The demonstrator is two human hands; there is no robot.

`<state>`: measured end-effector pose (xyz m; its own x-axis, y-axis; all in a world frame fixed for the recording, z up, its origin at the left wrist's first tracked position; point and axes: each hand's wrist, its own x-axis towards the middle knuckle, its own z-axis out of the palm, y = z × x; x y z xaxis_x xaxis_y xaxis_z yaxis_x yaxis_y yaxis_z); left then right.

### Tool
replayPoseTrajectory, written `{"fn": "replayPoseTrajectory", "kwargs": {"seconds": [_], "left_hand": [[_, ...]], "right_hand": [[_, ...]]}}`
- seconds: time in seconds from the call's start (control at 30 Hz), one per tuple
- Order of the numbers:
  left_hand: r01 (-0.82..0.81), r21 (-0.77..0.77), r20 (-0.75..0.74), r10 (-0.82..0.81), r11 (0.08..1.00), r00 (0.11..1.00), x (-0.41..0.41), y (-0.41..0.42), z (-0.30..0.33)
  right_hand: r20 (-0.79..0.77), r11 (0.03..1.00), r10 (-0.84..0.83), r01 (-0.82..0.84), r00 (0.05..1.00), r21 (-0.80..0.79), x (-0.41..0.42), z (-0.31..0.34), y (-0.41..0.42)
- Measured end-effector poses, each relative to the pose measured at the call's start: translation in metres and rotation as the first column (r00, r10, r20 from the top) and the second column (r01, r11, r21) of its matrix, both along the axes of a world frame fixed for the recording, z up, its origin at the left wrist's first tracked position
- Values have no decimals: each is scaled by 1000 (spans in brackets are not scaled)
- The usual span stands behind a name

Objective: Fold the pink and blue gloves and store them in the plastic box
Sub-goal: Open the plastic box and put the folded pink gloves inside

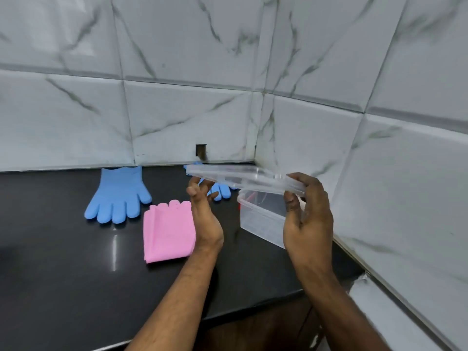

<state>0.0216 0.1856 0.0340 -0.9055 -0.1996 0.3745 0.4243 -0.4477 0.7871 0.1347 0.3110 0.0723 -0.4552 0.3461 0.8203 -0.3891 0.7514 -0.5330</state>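
A folded pink glove [168, 231] lies on the black counter [63, 249]. One blue glove [119, 196] lies flat at the back wall, fingers toward me. A second blue glove [222, 191] is mostly hidden behind my left hand and the lid. The clear plastic box [260, 221] stands open near the right wall. Above it hangs its clear lid [243, 177], tilted. My right hand [307, 214] grips the lid's right end. My left hand [202, 211] touches the lid's left edge with fingers spread.
White marble-look tiled walls [379, 148] meet in a corner behind the box. A small dark square hole [201, 150] sits in the back wall just above the counter. The counter's front edge [228, 315] runs diagonally below my forearms.
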Motion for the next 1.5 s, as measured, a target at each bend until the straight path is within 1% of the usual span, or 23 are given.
{"fn": "replayPoseTrajectory", "kwargs": {"seconds": [0.07, 0.17, 0.27, 0.37, 0.47, 0.57, 0.7, 0.77, 0.83, 0.93, 1.03, 1.1, 1.17, 1.3, 1.37, 1.5], "left_hand": [[0, 36, -5, 0, 999, 1000, 4, -22, -1], [-69, 77, 34, 67, 995, 997, 8, -59, -2], [-122, 91, 97, 113, 988, 989, 12, -99, -5], [-141, 119, 147, 123, 983, 982, 11, -138, -9], [-222, 66, 207, 204, 973, 957, 5, -178, -13], [-251, 29, 257, 235, 968, 937, 7, -214, -19], [-351, -28, 294, 344, 936, 892, 19, -264, -33], [-408, -42, 347, 396, 912, 850, 26, -286, -40], [-466, -97, 380, 466, 879, 799, 31, -303, -45], [-553, -177, 413, 572, 814, 709, 34, -322, -48], [-557, -233, 449, 596, 797, 666, 37, -329, -46], [-539, -329, 430, 631, 776, 646, 38, -328, -45], [-513, -446, 389, 675, 733, 626, 37, -324, -46], [-458, -591, 324, 715, 664, 619, 39, -316, -43], [-441, -654, 269, 734, 615, 624, 41, -313, -43], [-447, -718, 157, 750, 533, 642, 45, -308, -43]], "right_hand": [[5, 999, -23, 22, 1000, 48, -5, -4, -11], [83, 998, -58, 56, 995, 22, -15, -12, -30], [138, 1000, 25, -27, 990, 13, -27, -20, -53], [145, 991, 92, -105, 985, 81, -37, -28, -77], [157, 968, 162, -188, 974, 164, -45, -37, -106], [208, 939, 187, -237, 960, 251, -54, -45, -134], [258, 882, 284, -357, 924, 308, -74, -53, -166], [296, 850, 331, -419, 896, 318, -85, -54, -181], [345, 815, 344, -460, 873, 353, -92, -56, -196], [355, 733, 337, -480, 872, 482, -98, -61, -217], [374, 632, 353, -513, 858, 582, -97, -67, -229], [394, 576, 351, -528, 849, 624, -97, -71, -233], [412, 528, 333, -530, 848, 664, -98, -74, -236], [454, 464, 281, -534, 846, 707, -102, -79, -241], [469, 464, 265, -538, 842, 703, -104, -81, -240], [484, 484, 249, -540, 839, 689, -101, -78, -235]]}}
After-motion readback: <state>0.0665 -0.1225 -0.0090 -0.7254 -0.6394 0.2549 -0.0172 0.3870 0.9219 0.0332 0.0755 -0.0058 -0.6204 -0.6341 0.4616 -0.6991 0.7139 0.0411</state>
